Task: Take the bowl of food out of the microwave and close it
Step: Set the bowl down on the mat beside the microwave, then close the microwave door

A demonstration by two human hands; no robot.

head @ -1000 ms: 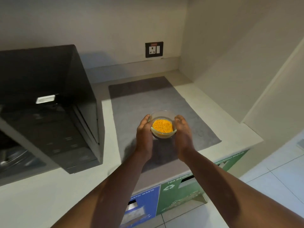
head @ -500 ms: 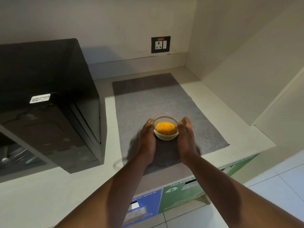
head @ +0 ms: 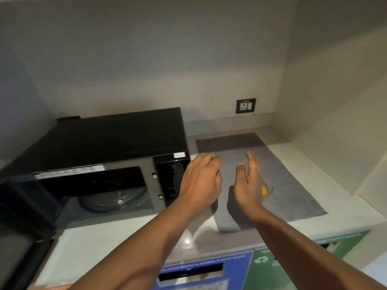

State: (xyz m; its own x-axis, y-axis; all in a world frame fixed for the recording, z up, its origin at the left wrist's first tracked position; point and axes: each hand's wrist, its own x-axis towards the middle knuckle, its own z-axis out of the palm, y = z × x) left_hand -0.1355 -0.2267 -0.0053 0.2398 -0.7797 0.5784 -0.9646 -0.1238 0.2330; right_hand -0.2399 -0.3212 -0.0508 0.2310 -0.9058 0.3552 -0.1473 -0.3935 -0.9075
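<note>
The glass bowl of orange food [head: 266, 190] rests on the grey mat [head: 293, 185], mostly hidden behind my right hand [head: 248, 185]. That hand hovers over the mat with fingers apart, holding nothing. My left hand [head: 201, 181] floats beside it, fingers loosely curled and empty, close to the right front corner of the black microwave [head: 117, 143]. The microwave stands open; its cavity with the glass turntable [head: 113, 199] is bare, and its door [head: 18, 248] hangs out at the lower left.
A wall socket [head: 245, 106] sits on the back wall above the pale counter [head: 100, 243]. A side wall closes the counter at the right. Blue and green waste bin labels [head: 240, 266] run below the counter's front edge.
Both hands have let go of the bowl, which now rests on the mat, and lifted up and leftward. The view has swung left, showing the microwave's open cavity.
</note>
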